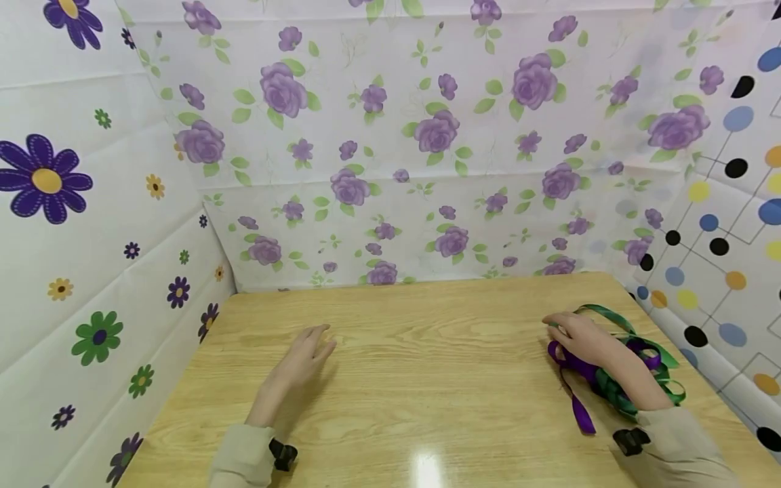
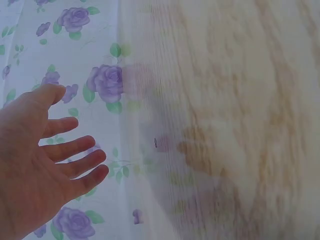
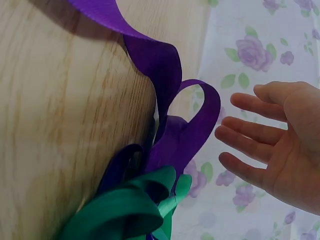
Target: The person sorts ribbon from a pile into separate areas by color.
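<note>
Purple ribbon (image 3: 162, 65) (looped) lies below the right hand (image 1: 582, 339).

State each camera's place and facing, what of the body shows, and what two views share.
Head: worn on the head, facing forward and down over the table; left hand, right hand and sleeves show.
Left wrist: worn there, facing the table and flowered cloth; left hand shows.
Right wrist: worn there, facing ribbons and table; right hand shows.
Shared: head and right wrist both show the ribbons.
</note>
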`<move>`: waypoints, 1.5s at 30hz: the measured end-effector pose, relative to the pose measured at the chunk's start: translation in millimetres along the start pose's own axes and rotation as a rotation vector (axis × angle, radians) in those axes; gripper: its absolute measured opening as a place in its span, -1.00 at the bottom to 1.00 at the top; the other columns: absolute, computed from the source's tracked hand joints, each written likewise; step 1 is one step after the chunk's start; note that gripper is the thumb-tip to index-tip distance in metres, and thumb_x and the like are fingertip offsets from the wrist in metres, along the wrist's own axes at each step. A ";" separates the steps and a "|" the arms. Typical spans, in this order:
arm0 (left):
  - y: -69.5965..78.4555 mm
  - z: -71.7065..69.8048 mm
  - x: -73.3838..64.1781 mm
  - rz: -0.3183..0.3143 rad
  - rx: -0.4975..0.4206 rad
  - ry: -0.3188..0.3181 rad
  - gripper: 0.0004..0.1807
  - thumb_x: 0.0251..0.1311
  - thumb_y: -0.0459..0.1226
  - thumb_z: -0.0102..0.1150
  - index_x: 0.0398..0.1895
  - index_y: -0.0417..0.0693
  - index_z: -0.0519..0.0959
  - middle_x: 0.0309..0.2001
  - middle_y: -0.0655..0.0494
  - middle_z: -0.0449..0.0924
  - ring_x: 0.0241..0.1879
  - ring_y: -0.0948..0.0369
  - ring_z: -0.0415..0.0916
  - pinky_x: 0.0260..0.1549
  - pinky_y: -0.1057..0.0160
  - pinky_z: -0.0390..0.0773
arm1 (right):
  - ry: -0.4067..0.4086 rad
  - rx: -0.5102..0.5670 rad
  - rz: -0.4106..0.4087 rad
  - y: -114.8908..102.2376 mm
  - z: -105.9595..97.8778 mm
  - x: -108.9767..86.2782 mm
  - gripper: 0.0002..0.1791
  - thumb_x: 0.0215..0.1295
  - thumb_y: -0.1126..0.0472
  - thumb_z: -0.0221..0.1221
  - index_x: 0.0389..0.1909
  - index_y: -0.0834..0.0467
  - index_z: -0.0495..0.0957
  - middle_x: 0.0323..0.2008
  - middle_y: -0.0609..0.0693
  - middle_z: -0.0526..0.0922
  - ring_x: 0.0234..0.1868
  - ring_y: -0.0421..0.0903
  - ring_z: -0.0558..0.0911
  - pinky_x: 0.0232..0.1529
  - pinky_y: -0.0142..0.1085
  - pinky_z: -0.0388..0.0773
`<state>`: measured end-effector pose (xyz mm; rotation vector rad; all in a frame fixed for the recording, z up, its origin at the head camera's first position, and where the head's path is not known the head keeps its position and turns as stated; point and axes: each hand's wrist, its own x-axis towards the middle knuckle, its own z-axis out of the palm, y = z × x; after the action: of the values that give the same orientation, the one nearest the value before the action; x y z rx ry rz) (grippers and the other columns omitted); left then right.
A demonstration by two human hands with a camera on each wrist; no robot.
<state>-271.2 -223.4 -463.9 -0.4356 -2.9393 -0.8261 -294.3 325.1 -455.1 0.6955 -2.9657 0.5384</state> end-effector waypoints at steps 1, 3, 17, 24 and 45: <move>0.3 0.0 0.2 0.000 -0.025 -0.007 -0.42 0.37 -0.03 -0.19 0.32 -0.20 0.16 0.29 -0.25 0.17 0.22 -0.17 0.23 0.15 -0.17 0.26 | -0.003 0.005 -0.008 1.8 -0.3 -0.2 -0.66 0.38 0.21 -0.05 0.05 0.32 0.46 -0.07 0.22 0.59 -0.13 0.07 0.60 -0.16 -0.07 0.53; 1.1 0.0 0.4 -0.003 -0.058 -0.014 -0.42 0.36 -0.04 -0.18 0.32 -0.18 0.17 0.30 -0.24 0.16 0.20 -0.16 0.26 0.15 -0.16 0.28 | -0.006 0.001 -0.013 5.3 -1.3 -1.5 -0.68 0.36 0.24 -0.03 0.02 0.32 0.48 -0.11 0.19 0.61 -0.18 0.03 0.62 -0.20 -0.11 0.55; 5.8 1.9 -0.9 0.014 -0.130 -0.038 -0.32 0.29 0.15 -0.25 0.33 -0.07 0.19 0.33 -0.08 0.19 0.33 -0.06 0.11 0.24 -0.11 0.18 | -0.047 0.024 0.049 11.7 -14.3 -10.3 -0.75 0.30 0.25 0.05 -0.09 0.28 0.54 -0.23 0.10 0.66 -0.30 -0.12 0.62 -0.34 -0.29 0.54; 11.2 4.3 -0.3 0.031 -0.145 -0.039 -0.39 0.32 0.08 -0.19 0.32 -0.06 0.23 0.31 -0.06 0.23 0.31 -0.04 0.15 0.21 -0.10 0.23 | -0.045 0.036 0.075 14.7 -17.3 -16.3 -0.76 0.28 0.26 0.07 -0.11 0.29 0.55 -0.25 0.09 0.64 -0.29 -0.09 0.60 -0.33 -0.24 0.55; 19.9 16.6 0.5 0.050 -0.250 -0.071 -0.54 0.34 -0.17 -0.08 0.27 -0.09 0.30 0.22 -0.07 0.37 0.16 -0.05 0.35 0.09 -0.08 0.37 | -0.082 -0.018 0.111 28.2 -22.4 -29.6 -0.83 0.19 0.25 0.16 -0.21 0.20 0.58 -0.30 0.01 0.65 -0.32 -0.06 0.62 -0.36 -0.24 0.55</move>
<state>-265.7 -198.3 -468.1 -0.5606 -2.8841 -1.2017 -280.8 369.0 -446.8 0.5676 -3.0959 0.5004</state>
